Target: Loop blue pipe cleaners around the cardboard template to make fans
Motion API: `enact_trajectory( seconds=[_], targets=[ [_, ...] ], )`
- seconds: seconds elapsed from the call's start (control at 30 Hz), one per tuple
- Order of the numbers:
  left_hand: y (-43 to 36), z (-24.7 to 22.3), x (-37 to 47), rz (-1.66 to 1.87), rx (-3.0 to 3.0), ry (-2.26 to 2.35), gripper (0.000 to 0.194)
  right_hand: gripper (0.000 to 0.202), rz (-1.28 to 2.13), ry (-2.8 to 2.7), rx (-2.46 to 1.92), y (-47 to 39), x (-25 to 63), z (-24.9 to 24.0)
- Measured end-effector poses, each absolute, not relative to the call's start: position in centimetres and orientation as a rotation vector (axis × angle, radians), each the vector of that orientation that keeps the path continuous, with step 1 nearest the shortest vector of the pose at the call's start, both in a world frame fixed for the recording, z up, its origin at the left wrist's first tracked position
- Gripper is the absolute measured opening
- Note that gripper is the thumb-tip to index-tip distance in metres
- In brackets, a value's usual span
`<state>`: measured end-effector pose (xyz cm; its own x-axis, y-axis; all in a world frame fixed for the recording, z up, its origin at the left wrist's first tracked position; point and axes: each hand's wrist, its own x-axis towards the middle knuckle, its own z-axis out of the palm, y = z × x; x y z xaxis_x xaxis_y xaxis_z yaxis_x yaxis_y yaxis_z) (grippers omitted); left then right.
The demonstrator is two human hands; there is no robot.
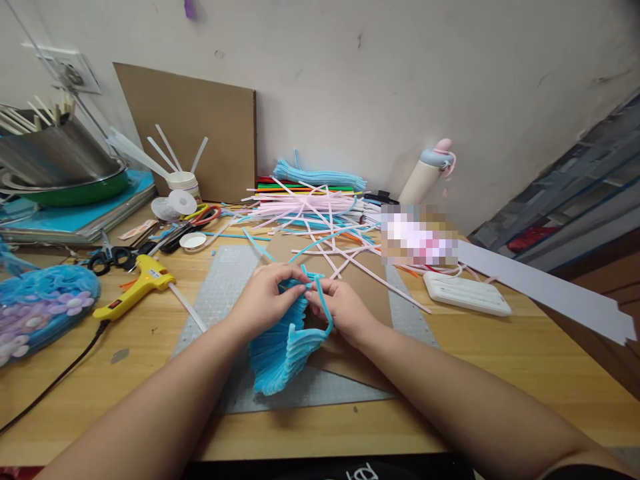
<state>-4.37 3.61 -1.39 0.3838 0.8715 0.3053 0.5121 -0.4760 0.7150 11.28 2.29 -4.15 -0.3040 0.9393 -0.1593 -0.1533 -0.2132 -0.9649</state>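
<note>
A blue fan-like piece of ridged, bent pipe cleaners (280, 360) hangs tilted below my hands, over the grey cutting mat (240, 393) and a brown cardboard sheet (350, 357). My left hand (267, 293) is closed, thumb and fingers pinching the piece's upper edge. Close against it, my right hand (345, 310) pinches the same edge from the right side, its fingertips partly hidden. From there a loose strip of blue pipe cleaner (325, 300) curves down to the ridged front part.
A yellow glue gun (145, 283) lies left, beside black scissors (113, 257) and a blue flower-decorated item (45, 307). Pink pipe cleaners (305, 207) are heaped behind my hands. To the right are a white power strip-like block (467, 293) and a tilted bottle (425, 173).
</note>
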Motion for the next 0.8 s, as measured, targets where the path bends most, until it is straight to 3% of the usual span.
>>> enact_trajectory(
  seconds=[0.17, 0.37, 0.6, 0.8],
  targets=[
    [3.7, -1.3, -4.6, 0.874, 2.073, 1.293, 0.011, 0.010, 1.619, -1.161, -1.169, 2.6, 11.9, -4.2],
    [3.7, -1.4, -4.6, 0.852, 2.060, 1.328, 0.016, 0.023, 1.194, -1.466, -1.151, 3.3, 13.0, -5.2],
    [3.4, -1.2, -4.4, 0.824, 2.257, 1.224, 0.020, 0.022, 1.258, -1.479, -1.159, 4.2, 12.8, -5.5],
    [3.2, -1.2, -4.2, 0.660, 2.447, 1.100, 0.011, 0.022, 1.344, -1.330, -1.104, 5.2, 12.7, -5.2]
  ],
)
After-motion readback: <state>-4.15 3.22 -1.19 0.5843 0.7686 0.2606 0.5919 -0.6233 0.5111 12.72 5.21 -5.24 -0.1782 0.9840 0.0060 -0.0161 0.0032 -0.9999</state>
